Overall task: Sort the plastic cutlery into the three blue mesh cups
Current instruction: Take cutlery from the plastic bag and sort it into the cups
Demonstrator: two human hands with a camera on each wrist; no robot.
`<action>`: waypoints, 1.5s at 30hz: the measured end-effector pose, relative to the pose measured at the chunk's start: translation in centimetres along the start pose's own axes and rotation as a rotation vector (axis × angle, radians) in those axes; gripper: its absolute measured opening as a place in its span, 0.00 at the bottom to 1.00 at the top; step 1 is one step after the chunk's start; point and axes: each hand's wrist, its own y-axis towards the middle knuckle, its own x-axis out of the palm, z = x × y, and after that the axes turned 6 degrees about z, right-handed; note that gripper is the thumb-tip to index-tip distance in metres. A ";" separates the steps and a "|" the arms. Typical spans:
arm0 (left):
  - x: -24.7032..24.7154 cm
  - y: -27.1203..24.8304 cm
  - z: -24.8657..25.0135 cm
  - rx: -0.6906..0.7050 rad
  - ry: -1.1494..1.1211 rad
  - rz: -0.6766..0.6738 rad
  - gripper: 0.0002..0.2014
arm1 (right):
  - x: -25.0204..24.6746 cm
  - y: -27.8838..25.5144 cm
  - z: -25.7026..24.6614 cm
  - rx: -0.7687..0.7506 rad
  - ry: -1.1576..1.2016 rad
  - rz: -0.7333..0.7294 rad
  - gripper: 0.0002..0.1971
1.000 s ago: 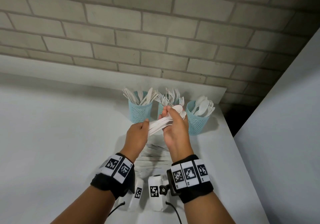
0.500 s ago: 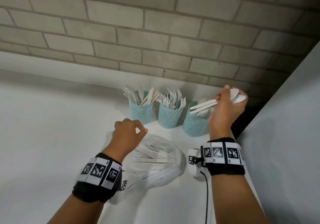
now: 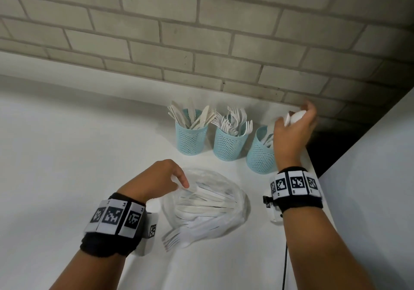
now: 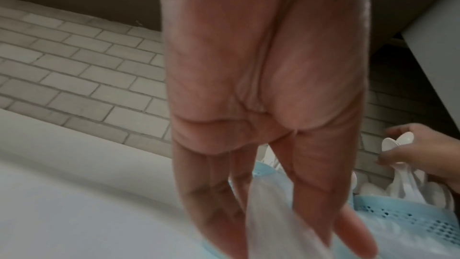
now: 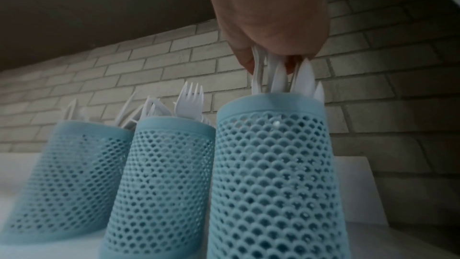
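White tabletop [image 3: 67,155]: right hand [image 3: 291,133] grips spoons [image 3: 293,117] over cup [image 3: 261,157]; left hand [image 3: 156,180], fingers [image 3: 184,181] loose, touches bag [image 3: 237,200].

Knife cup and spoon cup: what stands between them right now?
The fork cup stands between the knife cup and the spoon cup; the head view shows it, the right wrist view too.

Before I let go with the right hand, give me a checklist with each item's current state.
1. Grip of the right hand on the spoons: ok, fingers curled round them.
2. Spoon handles inside the right cup: ok, seen from the right wrist.
3. Right cup standing on the table: ok.
4. Right cup holds spoons only: cannot tell, contents partly hidden.
5. Hold of the left hand on the bag: cannot tell.
6. Bag emptied: not ok, forks remain.
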 end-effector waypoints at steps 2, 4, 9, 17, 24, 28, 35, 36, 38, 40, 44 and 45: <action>0.2 0.1 -0.1 -0.002 0.020 0.022 0.20 | 0.0 -0.2 0.8 -0.107 -0.126 -0.020 0.28; 0.4 0.1 0.0 -0.004 0.019 0.064 0.20 | 0.1 -0.5 2.1 -0.211 -0.372 -0.120 0.18; 0.4 -0.4 0.8 -0.010 -0.047 0.110 0.21 | -0.1 -0.8 2.5 -0.275 -0.563 -0.239 0.13; 1.2 -1.1 0.6 -0.018 -0.009 0.027 0.38 | -3.7 -8.0 -6.7 -0.286 0.008 -1.049 0.05; 1.7 -2.1 0.0 -0.052 -0.025 0.006 0.44 | -3.4 -15.6 -5.6 -0.498 -0.495 -1.572 0.22; 2.1 -2.6 -0.3 -0.068 -0.021 0.003 0.47 | -4.4 -16.6 -5.2 -0.579 -0.546 -1.539 0.25; 2.5 -3.1 -0.5 -0.088 -0.002 -0.026 0.49 | -5.0 -16.4 -5.2 -0.547 -0.535 -1.503 0.22; 2.4 -3.1 -0.5 -0.087 0.004 -0.029 0.48 | -5.0 -16.2 -5.1 -0.545 -0.541 -1.496 0.22; 2.2 -3.2 -0.8 -0.084 0.027 -0.036 0.45 | -5.0 -16.1 -5.1 -0.539 -0.550 -1.473 0.22; 1.9 -3.3 -0.9 -0.082 0.048 -0.056 0.45 | -4.9 -16.0 -5.0 -0.516 -0.544 -1.451 0.24; 1.6 -3.6 -0.9 -0.089 0.123 -0.143 0.48 | -4.6 -15.8 -4.8 -0.530 -0.542 -1.421 0.25; 1.6 -3.5 -1.0 -0.096 0.136 -0.147 0.48 | -4.5 -15.8 -4.8 -0.545 -0.556 -1.416 0.24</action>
